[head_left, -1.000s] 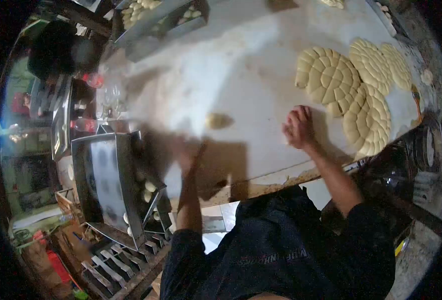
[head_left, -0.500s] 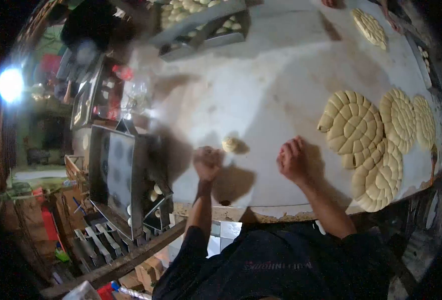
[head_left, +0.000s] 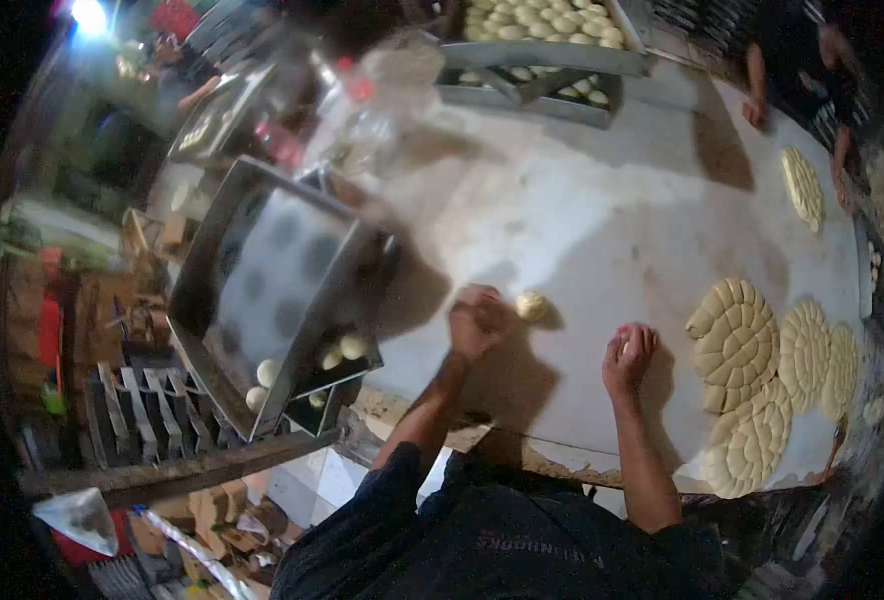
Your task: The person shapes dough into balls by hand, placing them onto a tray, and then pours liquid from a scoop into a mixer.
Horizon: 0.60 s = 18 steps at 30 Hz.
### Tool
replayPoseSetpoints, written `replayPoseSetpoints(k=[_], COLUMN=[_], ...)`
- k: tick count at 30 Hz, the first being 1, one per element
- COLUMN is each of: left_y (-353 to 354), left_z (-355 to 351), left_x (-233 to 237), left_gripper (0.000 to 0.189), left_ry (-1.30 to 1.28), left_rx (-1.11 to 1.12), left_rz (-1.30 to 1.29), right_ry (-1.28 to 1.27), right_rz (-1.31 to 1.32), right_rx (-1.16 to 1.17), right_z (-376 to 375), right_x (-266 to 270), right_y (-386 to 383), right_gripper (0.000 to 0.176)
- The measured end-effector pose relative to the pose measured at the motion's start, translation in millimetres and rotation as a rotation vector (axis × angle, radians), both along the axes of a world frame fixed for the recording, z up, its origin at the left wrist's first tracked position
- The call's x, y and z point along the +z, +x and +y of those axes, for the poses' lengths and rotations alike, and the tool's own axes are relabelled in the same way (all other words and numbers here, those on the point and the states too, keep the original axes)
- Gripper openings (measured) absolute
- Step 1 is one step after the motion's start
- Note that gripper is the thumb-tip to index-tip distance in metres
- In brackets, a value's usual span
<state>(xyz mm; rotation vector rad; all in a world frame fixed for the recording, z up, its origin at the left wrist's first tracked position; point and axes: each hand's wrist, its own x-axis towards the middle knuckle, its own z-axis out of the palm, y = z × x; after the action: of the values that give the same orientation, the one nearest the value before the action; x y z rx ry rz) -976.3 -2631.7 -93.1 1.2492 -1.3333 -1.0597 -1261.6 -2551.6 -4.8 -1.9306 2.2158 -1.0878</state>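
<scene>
A small pale dough ball [head_left: 533,306] rests on the floured worktable [head_left: 582,250]. Just left of it, my left hand [head_left: 477,322] is curled palm down against the table, slightly blurred. My right hand [head_left: 629,358] lies farther right, its fingers bent in and closed, also on the tabletop. Whatever either hand covers is hidden beneath the fingers. To the right of my right hand lie flat dough rounds scored into pieces: a large one [head_left: 734,335], one in front of it [head_left: 749,445], and two more [head_left: 804,345] beside them.
At left, a lined metal tray [head_left: 277,265] holds dough balls [head_left: 262,385]; more balls [head_left: 353,346] sit beneath its edge. Ball-filled trays [head_left: 542,57] stand at the back, near plastic bottles [head_left: 280,145]. A co-worker's hand [head_left: 754,112] touches the far right side, near another scored round [head_left: 802,188].
The head view has swung, so the table, trays and dough rounds appear shifted right and lower. Both hands keep about the same places around the dough ball. More of a co-worker shows.
</scene>
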Motion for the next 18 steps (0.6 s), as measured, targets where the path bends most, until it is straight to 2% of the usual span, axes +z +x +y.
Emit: replayPoseSetpoints(k=[1,2,3,4,5,6,7,8,9,11,13,14,15,17,18], left_y=[-11,-5,7,24,41,58,76,95,114,154,215,246,274,328,349], left_z=[21,42,65,86,105,116,123,128,132,144,147,150,152,140,142], left_x=[61,-17,-37,-12,16,47,78,112,150,222,292,297,302,293,278], left_gripper=[0.012,0.020,0.021,0.022,0.023,0.024,0.026,0.027,0.029,0.038,0.044,0.043,0.043,0.039,0.041], left_ry=[-0.126,-0.096,-0.138,-0.176,-0.193,-0.137,0.014,0.187,0.306,-0.076,-0.318,-0.205,-0.090,0.051,0.098], left_rx=[-0.101,-0.162,-0.183,-0.221,-0.265,-0.336,-0.422,-0.491,-0.524,-0.394,-0.223,-0.066,0.091,0.279,0.290], left_rz=[-0.137,0.218,0.047,-0.174,-0.338,-0.417,-0.374,-0.285,-0.207,-0.271,-0.500,-0.638,-0.772,-1.161,-1.240], right_ry=[0.107,0.216,0.122,0.030,0.196,0.254,0.534,0.653,0.671,0.791,0.616,0.588,0.494,0.237,0.109], right_rz=[0.006,0.013,0.027,0.038,-0.099,-0.178,-0.401,-0.181,-0.168,-0.350,-0.508,-0.589,-0.446,-0.402,-0.367], right_rx=[0.063,0.123,0.224,0.327,0.252,0.222,0.101,0.162,0.193,0.162,0.341,0.495,0.828,1.035,1.128], right_z=[18,38,53,61,67,65,58,52,44,20,2,-3,-16,-18,-22], right_x=[3,4,-9,-23,-4,-10,2,15,21,33,80,124,145,201,207], right_y=[8,15,9,-4,-10,-27,-43,-49,-39,-12,99,165,206,312,350], right_gripper=[0.009,0.010,0.009,0.009,0.010,0.014,0.020,0.020,0.020,0.016,0.025,0.031,0.033,0.030,0.032])
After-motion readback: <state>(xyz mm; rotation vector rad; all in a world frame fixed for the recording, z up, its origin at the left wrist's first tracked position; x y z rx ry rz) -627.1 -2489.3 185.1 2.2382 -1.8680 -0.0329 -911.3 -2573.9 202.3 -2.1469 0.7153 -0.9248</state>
